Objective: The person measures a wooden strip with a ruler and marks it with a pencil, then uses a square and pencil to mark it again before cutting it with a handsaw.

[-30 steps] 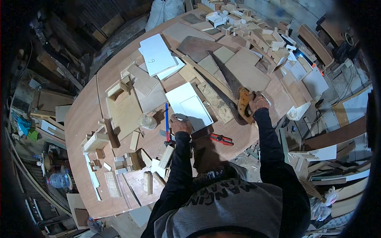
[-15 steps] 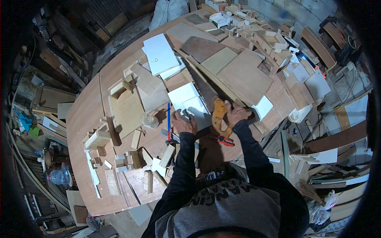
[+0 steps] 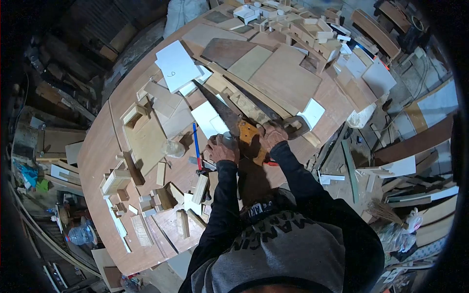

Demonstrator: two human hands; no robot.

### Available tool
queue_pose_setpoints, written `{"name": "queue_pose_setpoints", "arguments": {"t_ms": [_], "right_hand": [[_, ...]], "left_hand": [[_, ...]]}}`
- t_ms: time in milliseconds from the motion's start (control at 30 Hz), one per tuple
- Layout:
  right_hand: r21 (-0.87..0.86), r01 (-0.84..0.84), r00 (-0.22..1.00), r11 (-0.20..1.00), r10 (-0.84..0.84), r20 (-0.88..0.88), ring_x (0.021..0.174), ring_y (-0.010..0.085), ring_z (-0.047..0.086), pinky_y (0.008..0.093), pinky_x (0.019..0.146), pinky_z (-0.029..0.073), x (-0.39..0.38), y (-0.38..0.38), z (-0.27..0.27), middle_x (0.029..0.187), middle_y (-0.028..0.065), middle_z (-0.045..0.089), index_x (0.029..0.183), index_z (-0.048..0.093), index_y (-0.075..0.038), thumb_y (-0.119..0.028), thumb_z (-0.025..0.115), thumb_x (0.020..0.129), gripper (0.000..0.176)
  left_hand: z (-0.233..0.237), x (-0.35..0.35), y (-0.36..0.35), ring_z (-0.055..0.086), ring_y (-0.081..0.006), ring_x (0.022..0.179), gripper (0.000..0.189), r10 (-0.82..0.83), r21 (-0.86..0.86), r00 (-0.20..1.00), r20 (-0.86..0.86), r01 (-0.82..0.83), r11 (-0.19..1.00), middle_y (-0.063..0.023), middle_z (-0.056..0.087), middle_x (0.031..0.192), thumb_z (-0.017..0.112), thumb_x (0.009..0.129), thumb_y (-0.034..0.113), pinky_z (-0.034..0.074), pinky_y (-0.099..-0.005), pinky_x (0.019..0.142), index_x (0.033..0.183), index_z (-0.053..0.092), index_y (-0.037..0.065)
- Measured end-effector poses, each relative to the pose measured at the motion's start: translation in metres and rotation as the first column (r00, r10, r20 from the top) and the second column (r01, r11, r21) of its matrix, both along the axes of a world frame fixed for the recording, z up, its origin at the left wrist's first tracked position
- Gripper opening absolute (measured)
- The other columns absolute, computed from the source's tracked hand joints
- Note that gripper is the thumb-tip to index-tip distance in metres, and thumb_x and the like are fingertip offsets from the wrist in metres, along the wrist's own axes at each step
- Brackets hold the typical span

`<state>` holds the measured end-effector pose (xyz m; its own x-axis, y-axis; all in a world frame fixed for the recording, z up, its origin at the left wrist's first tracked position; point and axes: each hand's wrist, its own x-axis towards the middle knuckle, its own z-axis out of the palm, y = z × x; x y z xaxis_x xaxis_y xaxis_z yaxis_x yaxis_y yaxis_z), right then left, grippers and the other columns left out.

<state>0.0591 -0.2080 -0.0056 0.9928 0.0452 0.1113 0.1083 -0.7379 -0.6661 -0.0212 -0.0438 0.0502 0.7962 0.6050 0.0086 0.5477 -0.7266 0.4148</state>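
Note:
My right hand (image 3: 272, 136) is closed around the orange-brown wooden handle of a handsaw (image 3: 249, 139). The saw's long toothed blade points away to the far left, over the right side of a small white board (image 3: 209, 118). At the near edge of that board rests my left hand (image 3: 222, 149), fingers spread and pressing down on it. Just left of this hand lies a blue and red bar clamp (image 3: 197, 141). A second saw with a dark handle (image 3: 295, 127) lies to the right of my right hand. Something red (image 3: 271, 163) shows below the saw handle, partly hidden.
Larger white sheets (image 3: 177, 66) and brown panels (image 3: 288, 73) cover the far part of the table (image 3: 100, 161). Small wooden box pieces (image 3: 117, 180) and offcuts lie on the left. A clear plastic container (image 3: 173, 148) stands near the clamp. Wooden parts are piled at far right.
The saw has turned so its blade now shows broadside across the white board. My right hand still grips the handle, and my left hand stays on the board. The whole view has shifted slightly.

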Motion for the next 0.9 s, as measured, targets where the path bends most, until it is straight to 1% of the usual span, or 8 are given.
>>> {"name": "queue_pose_setpoints", "arguments": {"t_ms": [67,133,167,200,300,467,733,900], "right_hand": [[-0.303,0.006,0.959,0.953,0.080,0.271,0.091,0.0337,0.060,0.0428,0.074,0.050,-0.009,-0.020,0.043,0.090,0.0150,0.064,0.089,0.063,-0.014,-0.029,0.058,0.081,0.018],[-0.154,0.118,0.880,0.981,-0.031,0.475,0.088,0.0328,0.057,0.0400,0.076,0.049,-0.008,-0.050,0.042,0.099,0.0125,0.057,0.097,0.059,-0.011,-0.020,0.062,0.078,0.022],[0.027,0.096,0.933,0.995,-0.100,0.346,0.091,0.0333,0.054,0.0408,0.080,0.047,-0.003,-0.069,0.024,0.101,0.0144,0.056,0.104,0.057,-0.009,-0.017,0.062,0.077,0.029],[-0.169,0.075,0.911,0.983,0.001,0.412,0.096,0.0346,0.053,0.0431,0.087,0.043,-0.017,-0.086,0.071,0.102,0.0157,0.056,0.107,0.056,-0.007,-0.017,0.061,0.077,0.032],[-0.224,0.175,0.879,0.959,-0.049,0.475,0.102,0.0362,0.051,0.0454,0.094,0.037,-0.002,-0.124,0.027,0.107,0.0179,0.057,0.112,0.055,-0.004,-0.021,0.060,0.077,0.039],[-0.292,0.077,0.996,0.953,-0.087,-0.020,0.113,0.0351,0.048,0.0442,0.103,0.031,-0.006,-0.116,0.044,0.119,0.0187,0.055,0.116,0.054,-0.003,-0.028,0.054,0.079,0.045],[-0.191,0.049,0.978,0.980,-0.008,0.208,0.107,0.0335,0.050,0.0452,0.099,0.035,-0.015,-0.091,0.020,0.106,0.0156,0.060,0.108,0.058,-0.008,-0.019,0.058,0.073,0.037],[-0.439,0.111,0.990,0.892,-0.060,0.128,0.115,0.0336,0.043,0.0522,0.089,0.041,-0.027,-0.111,0.044,0.127,0.0099,0.040,0.117,0.051,-0.010,-0.020,0.061,0.073,0.047]], "left_hand": [[0.005,0.000,-0.003,0.036,-0.0369,0.119,0.058,0.000,-0.013,1.000,-0.029,-0.001,1.000,-0.0121,0.039,0.127,0.073,0.067,0.031,0.040,-0.0557,0.089,0.119,0.055,0.014],[-0.014,0.002,0.006,0.036,-0.0372,0.118,0.059,0.020,-0.007,0.998,-0.057,-0.020,1.000,-0.0124,0.039,0.126,0.074,0.066,0.032,0.041,-0.0558,0.088,0.119,0.055,0.014],[-0.013,0.002,0.005,0.036,-0.0372,0.118,0.059,0.019,-0.009,0.998,-0.058,-0.020,1.000,-0.0124,0.039,0.126,0.074,0.066,0.032,0.041,-0.0558,0.088,0.119,0.055,0.014],[-0.008,0.002,0.004,0.035,-0.0373,0.119,0.060,0.022,-0.024,0.999,-0.042,-0.023,0.999,-0.0128,0.039,0.126,0.075,0.065,0.030,0.041,-0.0560,0.088,0.119,0.054,0.014],[0.007,0.002,-0.002,0.035,-0.0374,0.119,0.061,0.022,-0.030,0.999,-0.028,-0.023,0.999,-0.0141,0.039,0.126,0.075,0.063,0.028,0.040,-0.0557,0.088,0.118,0.052,0.013],[0.010,0.001,-0.010,0.035,-0.0369,0.119,0.065,0.006,-0.002,1.000,-0.001,-0.006,1.000,-0.0161,0.039,0.125,0.076,0.062,0.027,0.039,-0.0528,0.090,0.119,0.048,0.012],[0.011,0.002,-0.008,0.035,-0.0391,0.118,0.057,-0.013,-0.046,1.000,0.025,0.014,0.999,-0.0174,0.038,0.125,0.070,0.068,0.024,0.037,-0.0514,0.094,0.118,0.049,0.008],[-0.004,0.002,0.002,0.036,-0.0388,0.116,0.052,-0.059,0.001,0.996,0.071,0.059,0.998,-0.0172,0.038,0.125,0.067,0.073,0.030,0.038,-0.0520,0.093,0.118,0.051,0.009]]}}
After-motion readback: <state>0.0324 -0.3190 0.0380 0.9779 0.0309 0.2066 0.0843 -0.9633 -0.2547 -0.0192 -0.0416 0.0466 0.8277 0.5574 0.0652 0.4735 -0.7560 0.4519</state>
